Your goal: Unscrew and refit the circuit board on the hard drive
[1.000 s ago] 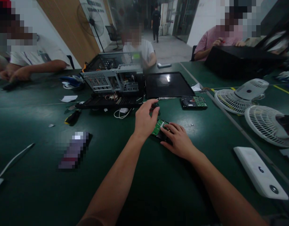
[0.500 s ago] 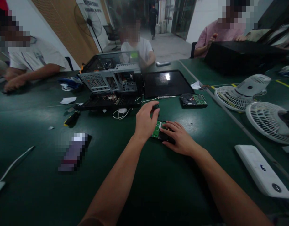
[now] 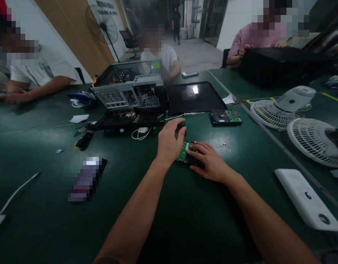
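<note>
One dark object (image 3: 182, 125) sits pinched in the left hand (image 3: 171, 141)! The right hand (image 3: 209, 160), fingers apart, lies across the green-boarded drive (image 3: 183, 155) on the desk (image 3: 125, 165).

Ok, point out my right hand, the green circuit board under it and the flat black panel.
Right hand (image 3: 210, 160), head view: back of the hand.
Green circuit board (image 3: 182, 154), head view: its uncovered left part.
Flat black panel (image 3: 195, 99), head view: its middle.

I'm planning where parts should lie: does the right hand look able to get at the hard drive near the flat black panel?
Probably yes: nothing tall stands between the right hand and the hard drive beyond it, though that hand would first have to leave the green circuit board it touches.
</note>
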Demonstrator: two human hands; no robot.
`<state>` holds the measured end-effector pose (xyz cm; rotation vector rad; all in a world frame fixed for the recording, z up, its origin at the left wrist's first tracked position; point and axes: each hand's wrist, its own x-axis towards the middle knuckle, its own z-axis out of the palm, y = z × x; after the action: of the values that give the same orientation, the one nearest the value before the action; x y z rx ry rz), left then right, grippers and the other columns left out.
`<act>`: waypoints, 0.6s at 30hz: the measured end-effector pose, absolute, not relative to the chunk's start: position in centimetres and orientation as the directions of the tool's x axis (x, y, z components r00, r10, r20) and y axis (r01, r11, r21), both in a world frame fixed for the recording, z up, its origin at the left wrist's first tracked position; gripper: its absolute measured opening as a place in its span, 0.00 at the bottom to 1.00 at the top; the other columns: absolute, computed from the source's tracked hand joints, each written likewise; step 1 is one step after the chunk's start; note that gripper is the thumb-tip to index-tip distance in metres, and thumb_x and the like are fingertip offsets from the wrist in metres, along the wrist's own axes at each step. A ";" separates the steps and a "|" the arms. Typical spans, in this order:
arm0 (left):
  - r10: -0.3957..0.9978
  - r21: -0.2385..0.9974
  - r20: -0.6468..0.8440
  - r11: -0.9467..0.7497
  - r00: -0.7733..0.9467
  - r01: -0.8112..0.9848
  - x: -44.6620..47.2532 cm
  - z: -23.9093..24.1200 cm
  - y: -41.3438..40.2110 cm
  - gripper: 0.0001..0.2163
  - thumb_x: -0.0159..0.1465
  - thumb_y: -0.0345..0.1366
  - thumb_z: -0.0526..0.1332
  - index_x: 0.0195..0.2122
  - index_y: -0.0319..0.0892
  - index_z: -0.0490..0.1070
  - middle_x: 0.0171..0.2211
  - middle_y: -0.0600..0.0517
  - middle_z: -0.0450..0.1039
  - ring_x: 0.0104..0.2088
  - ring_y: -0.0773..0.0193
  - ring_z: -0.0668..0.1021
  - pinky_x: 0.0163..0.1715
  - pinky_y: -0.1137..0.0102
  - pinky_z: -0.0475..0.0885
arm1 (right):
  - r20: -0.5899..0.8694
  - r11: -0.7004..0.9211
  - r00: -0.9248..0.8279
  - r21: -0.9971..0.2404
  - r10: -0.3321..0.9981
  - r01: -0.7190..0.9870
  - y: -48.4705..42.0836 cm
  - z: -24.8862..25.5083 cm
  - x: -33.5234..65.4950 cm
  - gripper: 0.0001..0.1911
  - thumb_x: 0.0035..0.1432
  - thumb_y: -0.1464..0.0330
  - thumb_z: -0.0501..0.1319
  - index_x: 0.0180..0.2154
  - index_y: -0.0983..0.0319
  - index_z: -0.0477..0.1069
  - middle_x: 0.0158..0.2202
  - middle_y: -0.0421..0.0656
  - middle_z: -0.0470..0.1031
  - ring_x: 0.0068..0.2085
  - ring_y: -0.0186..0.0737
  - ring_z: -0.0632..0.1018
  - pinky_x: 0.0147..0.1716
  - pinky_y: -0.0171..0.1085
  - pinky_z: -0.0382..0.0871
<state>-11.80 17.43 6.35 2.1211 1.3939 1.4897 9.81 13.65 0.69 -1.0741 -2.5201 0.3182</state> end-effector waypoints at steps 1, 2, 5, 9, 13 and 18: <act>0.774 0.616 0.632 -0.537 0.046 0.576 -11.8 6.3 17.4 0.13 0.73 0.30 0.61 0.56 0.48 0.72 0.52 0.49 0.79 0.50 0.58 0.81 0.51 0.60 0.80 | 0.252 0.683 -0.637 -0.347 0.728 0.643 13.6 0.7 9.8 0.32 0.63 0.60 0.68 0.67 0.55 0.70 0.67 0.51 0.70 0.72 0.61 0.65 0.71 0.67 0.55; 0.771 0.615 0.636 -0.539 0.043 0.576 -11.8 6.3 17.4 0.13 0.73 0.29 0.60 0.57 0.47 0.72 0.52 0.49 0.79 0.51 0.59 0.81 0.51 0.61 0.80 | 0.249 0.683 -0.639 -0.345 0.728 0.644 13.6 0.7 9.8 0.32 0.63 0.60 0.68 0.67 0.55 0.70 0.67 0.52 0.70 0.72 0.61 0.65 0.71 0.67 0.55; 0.764 0.605 0.644 -0.546 0.047 0.579 -11.8 6.1 17.5 0.13 0.73 0.29 0.61 0.56 0.47 0.72 0.52 0.49 0.79 0.51 0.59 0.81 0.52 0.61 0.80 | 0.250 0.682 -0.637 -0.346 0.729 0.645 13.6 0.8 9.8 0.32 0.63 0.60 0.68 0.67 0.56 0.70 0.67 0.52 0.71 0.72 0.61 0.65 0.71 0.67 0.55; 0.762 0.587 0.645 -0.546 0.062 0.598 -11.7 5.8 17.7 0.13 0.73 0.29 0.61 0.56 0.46 0.72 0.52 0.48 0.79 0.51 0.58 0.81 0.52 0.59 0.80 | 0.256 0.679 -0.631 -0.350 0.732 0.646 13.5 0.8 9.8 0.33 0.62 0.61 0.69 0.67 0.54 0.70 0.67 0.51 0.71 0.72 0.61 0.65 0.70 0.67 0.55; 0.756 0.577 0.650 -0.551 0.069 0.603 -11.6 5.8 17.7 0.13 0.73 0.29 0.61 0.56 0.46 0.72 0.52 0.48 0.79 0.51 0.58 0.81 0.52 0.59 0.80 | 0.263 0.680 -0.630 -0.348 0.731 0.645 13.5 0.7 9.8 0.32 0.62 0.61 0.68 0.67 0.53 0.70 0.67 0.51 0.71 0.71 0.61 0.66 0.70 0.68 0.55; 0.763 0.599 0.644 -0.544 0.050 0.588 -11.8 6.1 17.6 0.13 0.73 0.30 0.61 0.56 0.48 0.73 0.52 0.49 0.79 0.50 0.58 0.81 0.52 0.60 0.80 | 0.255 0.683 -0.636 -0.343 0.729 0.645 13.5 0.8 9.8 0.32 0.63 0.60 0.68 0.67 0.54 0.70 0.67 0.51 0.71 0.72 0.61 0.65 0.71 0.66 0.55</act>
<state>-11.76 17.56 6.05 2.1432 1.3990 1.5025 9.78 13.48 0.80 -1.0761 -2.5241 0.3107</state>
